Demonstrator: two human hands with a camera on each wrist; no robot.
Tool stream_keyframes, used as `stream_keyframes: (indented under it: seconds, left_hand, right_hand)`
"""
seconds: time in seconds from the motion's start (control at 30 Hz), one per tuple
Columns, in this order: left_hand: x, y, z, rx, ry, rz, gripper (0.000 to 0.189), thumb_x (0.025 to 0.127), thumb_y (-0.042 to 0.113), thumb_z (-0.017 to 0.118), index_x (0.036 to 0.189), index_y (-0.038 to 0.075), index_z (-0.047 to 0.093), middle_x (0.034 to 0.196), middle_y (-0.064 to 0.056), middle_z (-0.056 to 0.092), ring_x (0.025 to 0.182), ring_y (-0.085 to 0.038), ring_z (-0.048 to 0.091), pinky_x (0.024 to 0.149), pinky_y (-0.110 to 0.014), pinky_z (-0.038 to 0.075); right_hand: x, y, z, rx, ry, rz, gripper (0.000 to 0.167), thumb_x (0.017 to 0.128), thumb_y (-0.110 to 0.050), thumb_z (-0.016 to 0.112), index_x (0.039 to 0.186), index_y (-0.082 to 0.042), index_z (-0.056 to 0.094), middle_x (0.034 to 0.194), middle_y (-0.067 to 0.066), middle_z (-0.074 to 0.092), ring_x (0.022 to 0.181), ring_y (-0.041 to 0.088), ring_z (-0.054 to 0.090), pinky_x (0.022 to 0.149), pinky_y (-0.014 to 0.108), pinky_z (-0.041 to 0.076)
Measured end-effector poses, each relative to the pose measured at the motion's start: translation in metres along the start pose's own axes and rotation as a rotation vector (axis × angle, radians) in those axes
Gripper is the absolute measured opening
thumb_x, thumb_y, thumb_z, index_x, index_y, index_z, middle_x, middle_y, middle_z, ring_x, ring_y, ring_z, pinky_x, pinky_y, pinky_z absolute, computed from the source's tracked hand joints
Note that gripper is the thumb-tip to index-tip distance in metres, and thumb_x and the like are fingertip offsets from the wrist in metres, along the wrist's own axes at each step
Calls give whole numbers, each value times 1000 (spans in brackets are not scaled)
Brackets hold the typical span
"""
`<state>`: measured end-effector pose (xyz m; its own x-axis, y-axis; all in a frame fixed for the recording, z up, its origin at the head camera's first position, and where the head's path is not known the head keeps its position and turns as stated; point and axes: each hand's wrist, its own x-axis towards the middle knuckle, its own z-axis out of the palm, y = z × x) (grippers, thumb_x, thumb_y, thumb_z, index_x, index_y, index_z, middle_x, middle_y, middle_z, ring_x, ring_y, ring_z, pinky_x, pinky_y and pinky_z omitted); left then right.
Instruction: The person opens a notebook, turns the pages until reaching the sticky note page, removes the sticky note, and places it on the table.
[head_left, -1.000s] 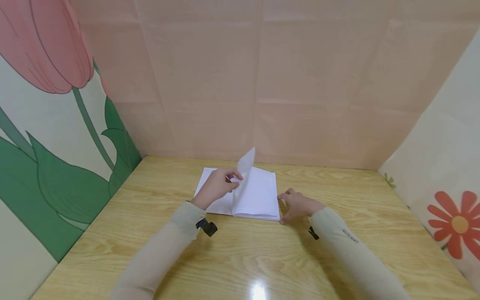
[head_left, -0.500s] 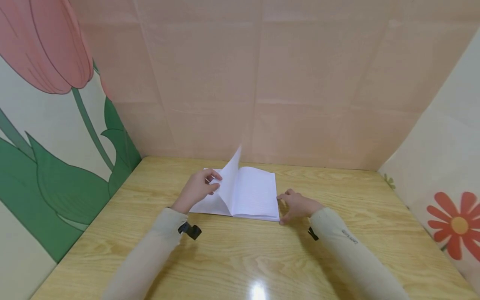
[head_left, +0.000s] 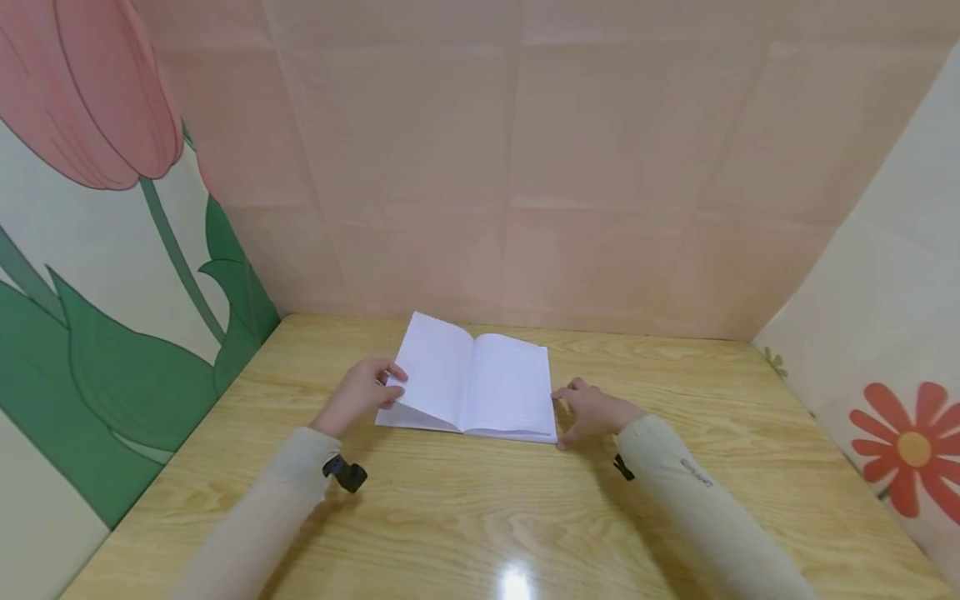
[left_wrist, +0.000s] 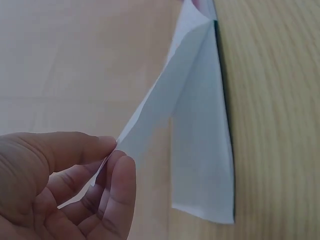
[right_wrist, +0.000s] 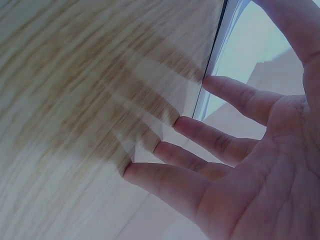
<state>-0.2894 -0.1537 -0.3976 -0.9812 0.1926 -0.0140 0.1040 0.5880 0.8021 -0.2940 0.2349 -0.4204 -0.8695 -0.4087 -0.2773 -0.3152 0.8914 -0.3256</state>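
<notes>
An open notebook (head_left: 510,387) with white, faintly lined pages lies on the table. Its left leaf (head_left: 435,362) is raised at a slant, apart from the pages beneath. My left hand (head_left: 358,394) pinches that leaf's outer edge between thumb and fingers; the left wrist view shows the sheet (left_wrist: 165,102) stretching from the fingertips to the spine. On the other side, my right hand (head_left: 596,412) has its fingers spread at the notebook's right edge. In the right wrist view one fingertip (right_wrist: 212,82) touches that edge, while other fingertips rest on the wood.
The wooden table (head_left: 465,517) runs back to a peach-coloured paper backdrop (head_left: 510,167). Panels with a painted tulip (head_left: 97,92) and a red flower (head_left: 913,448) stand at the sides. A small black device (head_left: 345,473) is strapped to the left wrist.
My left hand has moved left, carrying the leaf over from nearly upright above the spine to a low slant over the left side. My right hand has stayed at the notebook's right edge.
</notes>
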Motion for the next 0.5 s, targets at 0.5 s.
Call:
stream_keyframes:
  seconds: [0.5]
  left_hand:
    - [9, -36, 4, 44, -74, -125, 14, 87, 8, 68, 100, 4, 67, 79, -7, 53, 67, -17, 57, 62, -26, 48]
  right_hand:
    - [0, -1, -1, 14, 2, 1, 90, 71, -38, 85, 142, -5, 43, 134, 21, 40, 117, 36, 46, 92, 55, 45]
